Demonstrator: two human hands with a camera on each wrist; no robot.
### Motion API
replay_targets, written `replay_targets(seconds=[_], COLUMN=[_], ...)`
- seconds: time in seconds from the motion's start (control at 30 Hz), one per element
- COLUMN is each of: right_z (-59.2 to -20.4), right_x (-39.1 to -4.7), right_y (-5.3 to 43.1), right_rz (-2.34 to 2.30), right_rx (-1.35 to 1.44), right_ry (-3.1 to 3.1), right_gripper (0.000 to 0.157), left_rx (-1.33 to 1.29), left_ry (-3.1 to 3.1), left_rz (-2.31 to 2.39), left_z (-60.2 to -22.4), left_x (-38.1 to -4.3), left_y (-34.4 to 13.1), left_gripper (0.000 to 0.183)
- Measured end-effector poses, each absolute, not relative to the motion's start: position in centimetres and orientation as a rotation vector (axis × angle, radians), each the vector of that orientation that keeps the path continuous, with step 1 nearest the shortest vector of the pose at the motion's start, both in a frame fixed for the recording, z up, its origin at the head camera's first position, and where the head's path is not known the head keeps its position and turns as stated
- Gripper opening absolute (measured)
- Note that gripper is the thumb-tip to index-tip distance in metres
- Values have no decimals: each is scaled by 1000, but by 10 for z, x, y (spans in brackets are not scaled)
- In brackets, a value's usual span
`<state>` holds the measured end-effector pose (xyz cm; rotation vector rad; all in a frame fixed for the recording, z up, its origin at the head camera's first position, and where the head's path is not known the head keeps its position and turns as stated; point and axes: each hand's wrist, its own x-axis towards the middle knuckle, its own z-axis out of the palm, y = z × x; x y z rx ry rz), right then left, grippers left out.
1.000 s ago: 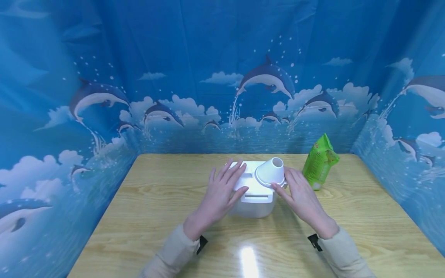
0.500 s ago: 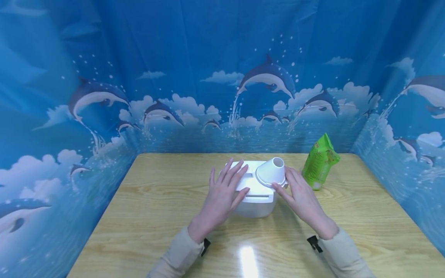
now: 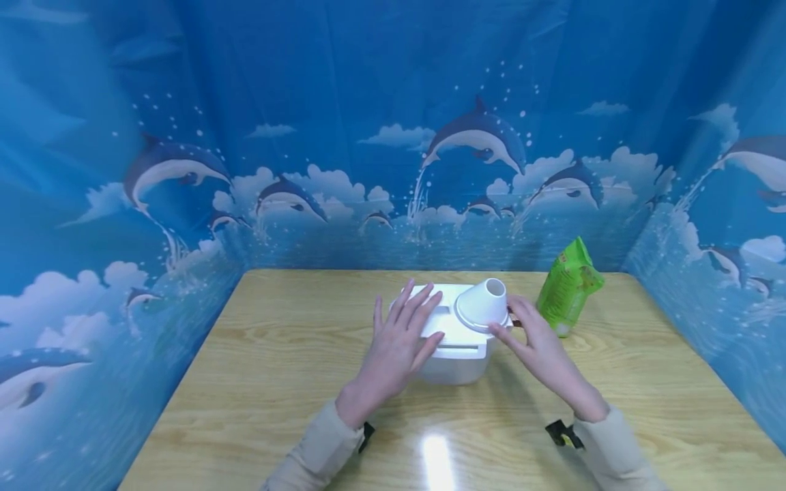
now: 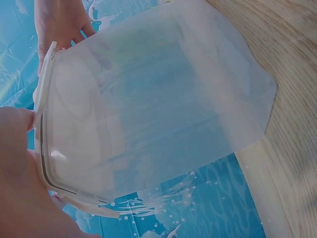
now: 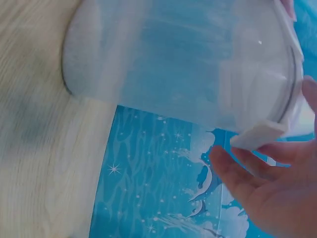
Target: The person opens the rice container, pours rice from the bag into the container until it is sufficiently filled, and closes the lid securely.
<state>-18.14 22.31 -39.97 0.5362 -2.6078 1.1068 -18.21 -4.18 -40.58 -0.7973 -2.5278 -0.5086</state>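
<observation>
A clear plastic storage container (image 3: 453, 370) with a white lid (image 3: 456, 334) stands on the table. On the lid's right part sits a white cone-shaped cup (image 3: 482, 305), narrow end up. My left hand (image 3: 396, 344) rests on the lid's left side, fingers spread, its thumb near the front latch (image 3: 457, 351). My right hand (image 3: 540, 344) is at the lid's right side, thumb close to the cup's base. In the right wrist view, a white side latch (image 5: 258, 135) sticks outward from the container, with my right fingers (image 5: 233, 173) loosely bent against it.
A green printed pouch (image 3: 568, 290) stands on the wooden table (image 3: 295, 341) behind and right of the container, near my right hand. A blue dolphin-print curtain (image 3: 344, 170) surrounds the table's back and sides.
My right hand has drawn slightly away from the lid, opening a gap beside the cup. My left hand has shifted slightly right, still on the lid.
</observation>
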Motion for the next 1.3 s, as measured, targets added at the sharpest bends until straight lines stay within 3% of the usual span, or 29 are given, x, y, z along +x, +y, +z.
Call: replay_targets(seconds=[0.27,0.63,0.7,0.87,1.3], right_z=[-389,-386,-387,-390,-387], right_x=[-183,-197,-199,-205,-210], right_y=[245,261,261,261,257], right_rz=[1426,2355,2540,2870,3119], right_rx=[460,231,196,179,22], right_ry=[-2595,-2533,-2458,-2259,-1966], right_gripper=[47,66,60,26,28], left_rx=[-797,-794,-795,-800,-808], left_ry=[-2526,-2512,-2513,-2511,-2498], left_rz=[-519,-536,-541,-545,-575], left_z=[-406,-407,-407,-406,-408], left_x=[-181,-183,-183,-183,-182], left_y=[-41,-42,-43,-43,-41], left_gripper=[59,59,59,59,58])
